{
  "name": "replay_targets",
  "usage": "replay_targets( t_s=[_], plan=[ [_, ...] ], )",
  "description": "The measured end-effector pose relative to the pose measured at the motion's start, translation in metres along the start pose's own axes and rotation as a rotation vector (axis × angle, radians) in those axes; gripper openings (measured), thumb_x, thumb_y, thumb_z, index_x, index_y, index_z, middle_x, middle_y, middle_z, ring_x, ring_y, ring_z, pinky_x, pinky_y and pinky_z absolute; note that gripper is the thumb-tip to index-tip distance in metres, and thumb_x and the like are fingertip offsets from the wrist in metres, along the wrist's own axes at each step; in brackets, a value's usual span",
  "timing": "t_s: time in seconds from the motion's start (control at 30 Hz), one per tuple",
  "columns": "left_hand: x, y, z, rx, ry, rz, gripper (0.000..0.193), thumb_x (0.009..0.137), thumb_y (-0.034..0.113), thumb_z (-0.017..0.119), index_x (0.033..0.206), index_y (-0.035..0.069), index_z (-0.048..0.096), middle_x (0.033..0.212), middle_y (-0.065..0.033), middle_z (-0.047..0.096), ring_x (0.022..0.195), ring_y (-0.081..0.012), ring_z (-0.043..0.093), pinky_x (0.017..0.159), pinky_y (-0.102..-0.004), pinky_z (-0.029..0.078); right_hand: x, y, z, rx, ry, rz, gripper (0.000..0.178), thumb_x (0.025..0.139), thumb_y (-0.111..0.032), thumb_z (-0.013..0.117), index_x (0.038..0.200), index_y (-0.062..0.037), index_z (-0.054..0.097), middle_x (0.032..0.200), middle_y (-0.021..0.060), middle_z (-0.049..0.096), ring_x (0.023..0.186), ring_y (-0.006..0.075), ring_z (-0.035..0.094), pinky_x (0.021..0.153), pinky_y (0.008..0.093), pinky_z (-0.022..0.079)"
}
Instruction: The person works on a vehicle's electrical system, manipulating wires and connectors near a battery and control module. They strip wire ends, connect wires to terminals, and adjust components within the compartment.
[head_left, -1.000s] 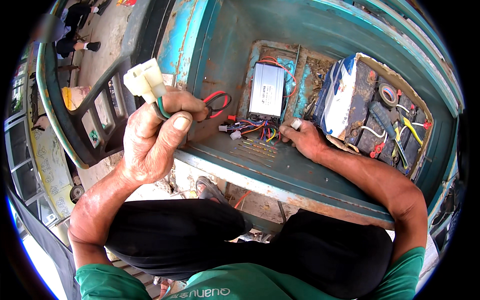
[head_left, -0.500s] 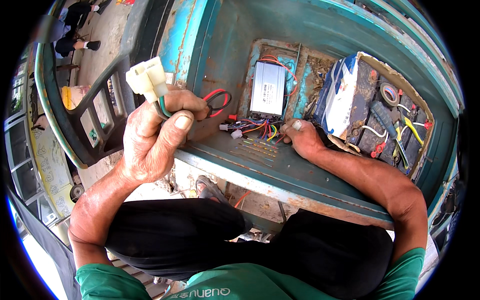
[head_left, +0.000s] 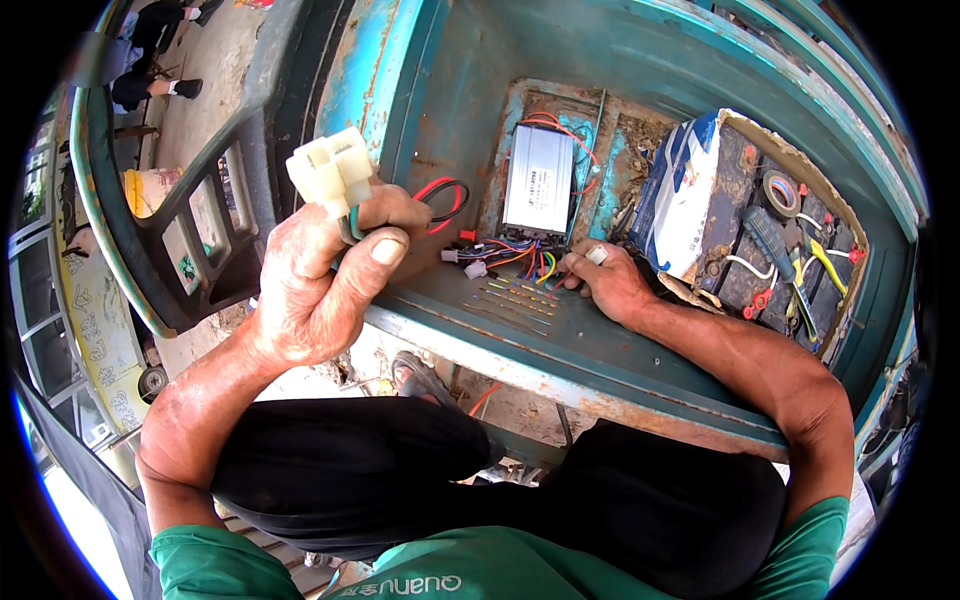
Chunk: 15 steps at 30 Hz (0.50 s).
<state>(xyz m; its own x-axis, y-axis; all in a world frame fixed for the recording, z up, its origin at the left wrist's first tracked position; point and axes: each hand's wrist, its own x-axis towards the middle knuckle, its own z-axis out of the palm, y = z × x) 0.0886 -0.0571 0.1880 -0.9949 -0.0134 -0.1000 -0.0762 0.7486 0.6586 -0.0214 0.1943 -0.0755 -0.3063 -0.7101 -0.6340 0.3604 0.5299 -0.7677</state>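
Observation:
Raised above the bin's near left corner, my left hand [head_left: 325, 285] is closed around the wires of a cream-white plastic plug connector [head_left: 330, 168]. A loop of red and black wire [head_left: 445, 200] sticks out past its fingers. Down inside the teal metal bin [head_left: 620, 365], my right hand [head_left: 610, 283] rests with bent fingers near a bundle of coloured wires [head_left: 520, 250]. A white wrap shows on one of its fingers; what its fingertips pinch is hidden. These wires come from a silver finned controller box [head_left: 538, 180] on the bin floor. Small white plugs [head_left: 475, 269] end some of them.
Right of the controller, a torn carton [head_left: 685, 200] holds dark batteries with red terminals. On them lie a tape roll [head_left: 781, 192], a blue-handled screwdriver [head_left: 765, 232] and a yellow-handled tool [head_left: 828, 264]. A black slotted frame [head_left: 215, 200] stands left. Another person's leg [head_left: 160, 90] shows beyond.
My left hand has shifted slightly right with the connector, which has moved right and a little down. My right hand stays almost where it was beside the wires.

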Motion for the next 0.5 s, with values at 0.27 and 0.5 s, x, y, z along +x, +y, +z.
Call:
replay_targets(
  t_s=[0.27,0.5],
  plan=[
    [-0.001,-0.002,0.001,0.025,0.000,0.013,0.026,0.105,0.020,0.050,0.111,-0.001,0.064,0.100,-0.0140,0.068,0.101,-0.0271,0.062,0.093,-0.0409,0.048,-0.011,-0.014,-0.001,-0.140,-0.063,-0.228,0.024,0.095,-0.025,0.065,0.099,-0.0013,0.068,0.085,0.0079,0.070,0.084,0.0175,0.065,0.080,0.0344,0.051],
    [0.000,-0.005,0.002,0.057,0.003,0.030,0.026,0.104,0.019,0.050,0.110,-0.001,0.065,0.099,-0.0144,0.068,0.100,-0.0275,0.062,0.092,-0.0408,0.049,-0.010,-0.021,-0.001,-0.103,-0.094,-0.146,0.024,0.096,-0.023,0.063,0.098,0.0010,0.068,0.088,0.0089,0.070,0.082,0.0164,0.066,0.079,0.0342,0.052]
  ],
)
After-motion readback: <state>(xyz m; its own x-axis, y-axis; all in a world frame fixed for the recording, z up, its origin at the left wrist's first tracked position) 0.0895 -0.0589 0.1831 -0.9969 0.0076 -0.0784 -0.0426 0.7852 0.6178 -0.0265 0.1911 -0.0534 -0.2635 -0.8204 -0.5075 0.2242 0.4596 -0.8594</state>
